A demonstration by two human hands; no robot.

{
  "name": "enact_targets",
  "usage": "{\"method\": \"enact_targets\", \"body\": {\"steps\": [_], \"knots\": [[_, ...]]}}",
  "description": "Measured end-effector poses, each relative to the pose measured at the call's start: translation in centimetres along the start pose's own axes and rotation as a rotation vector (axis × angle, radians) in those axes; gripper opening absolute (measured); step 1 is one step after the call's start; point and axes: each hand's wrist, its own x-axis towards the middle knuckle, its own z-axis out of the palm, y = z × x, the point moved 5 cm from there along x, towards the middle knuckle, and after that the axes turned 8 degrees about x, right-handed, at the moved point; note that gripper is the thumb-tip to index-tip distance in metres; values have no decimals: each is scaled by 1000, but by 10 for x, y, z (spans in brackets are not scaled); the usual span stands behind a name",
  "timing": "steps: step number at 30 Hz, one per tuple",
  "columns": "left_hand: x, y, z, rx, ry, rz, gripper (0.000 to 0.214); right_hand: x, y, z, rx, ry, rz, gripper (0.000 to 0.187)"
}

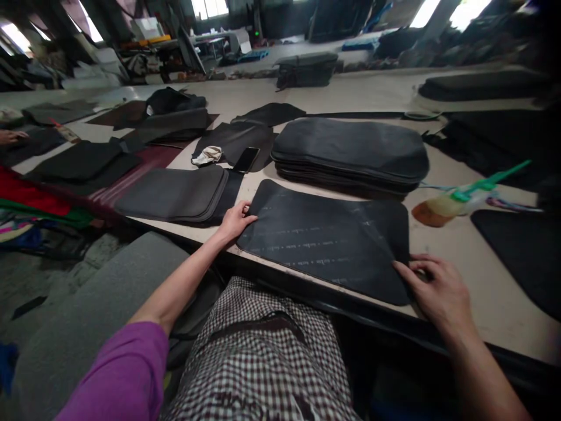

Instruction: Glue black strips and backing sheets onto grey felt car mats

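Note:
A black sheet with rounded corners and rows of faint white print (315,240) lies flat at the table's front edge. My left hand (236,222) grips its left edge, thumb on top and fingers curled. At the right edge, my right hand (438,286) pinches the sheet between thumb and fingers. Just behind it rises a thick stack of black rounded panels (350,149). Left of my left hand rests a lower stack of dark grey panels (173,193).
A glue bottle with a green nozzle (451,204) lies tilted on the right, near another black panel (521,251). A phone (246,159) and a crumpled white cloth (207,155) sit behind the grey stack. At the far left, another person's hand (12,137) shows.

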Motion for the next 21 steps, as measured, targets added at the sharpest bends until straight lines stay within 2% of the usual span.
{"method": "enact_targets", "body": {"steps": [8, 15, 18, 21], "knots": [[-4, 3, -1, 48, 3, -2, 43, 1, 3, 1, -20, -29, 15, 54], [-5, 4, 1, 95, 11, 16, 42, 0, 2, 1, 29, -3, 10, 52], [-7, 2, 4, 101, 31, 57, 46, 0, -3, -1, 47, 0, 8, 49], [-9, 0, 6, 100, 112, 150, 59, 0, -12, -5, 88, 19, 23, 44]]}}
